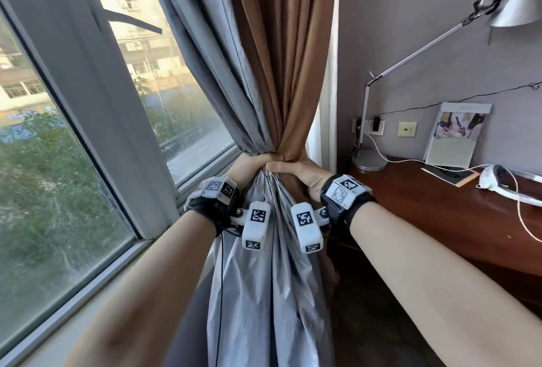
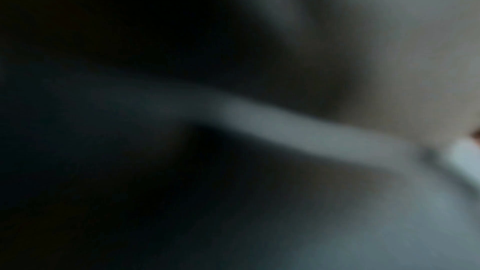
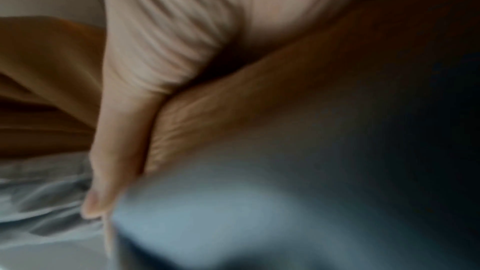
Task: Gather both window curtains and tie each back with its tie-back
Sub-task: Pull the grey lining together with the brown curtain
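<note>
- Beside the window (image 1: 88, 120), at the right end of its frame, hangs the curtain (image 1: 281, 58), brown on its room side with a silver-grey lining turned toward the glass.
- Both hands squeeze it into one narrow waist about level with the sill; above that point the folds fan upward, below it the grey lining spills down between the forearms.
- The left hand (image 1: 252, 162) wraps the bundle from the window side, its fingers curled tight round the cloth.
- The right hand (image 1: 299, 171) clasps the same waist from the desk side, thumb laid across the front and touching the left hand.
- From the right wrist view, the right hand (image 3: 166, 52) shows blurred but close, thumb pressed along brown cloth with grey lining under it.
- The left wrist view is dark and out of focus, showing only grey folds of the curtain (image 2: 311, 130); nothing of the fingers can be made out there.
- I cannot pick out a tie-back in any view.
- Each wrist carries a black strap with white marker blocks.
- To the right stands a dark wooden desk (image 1: 440, 214) against a grey wall.
- On it are a silver swing-arm lamp (image 1: 410, 58), a leaning card stand (image 1: 454, 135), a white device (image 1: 498, 182) and a white cable (image 1: 522, 205).
- Wall sockets (image 1: 375, 127) sit just behind the lamp's base.
</note>
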